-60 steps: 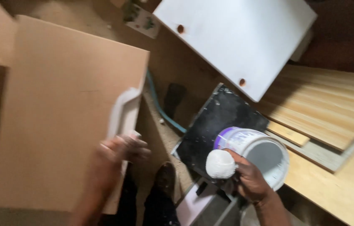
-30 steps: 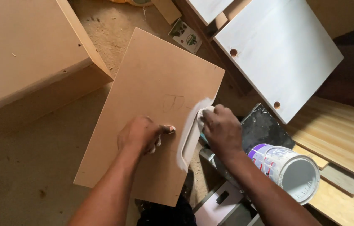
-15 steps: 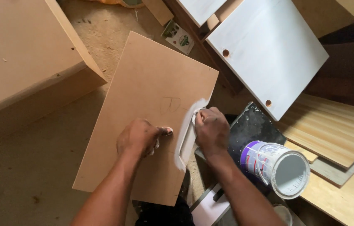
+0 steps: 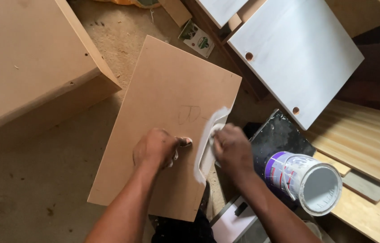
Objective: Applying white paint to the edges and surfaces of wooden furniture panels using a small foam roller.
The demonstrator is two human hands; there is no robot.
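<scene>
A tan fibreboard panel (image 4: 167, 103) lies tilted below me, with a curved handle cutout on its right edge coated in white filler (image 4: 208, 135). My left hand (image 4: 156, 148) presses flat on the panel beside the cutout, white smears on its fingers. At the cutout's rim my right hand (image 4: 232, 150) is closed around a small white wad, rubbing it against the edge. A white and purple paint can (image 4: 309, 180) lies tipped on a black sheet (image 4: 280, 135) to the right of my right hand.
A large tan box-like cabinet piece (image 4: 23, 63) stands at the left. White-painted panels with round holes (image 4: 295, 54) lean at the upper right. Pale wooden boards (image 4: 370, 144) lie at the right. The floor (image 4: 32, 180) is dusty.
Two seconds ago my right hand was at the can with a white wad; it has since moved to the panel's cutout and now rubs along it. The left hand stays on the panel.
</scene>
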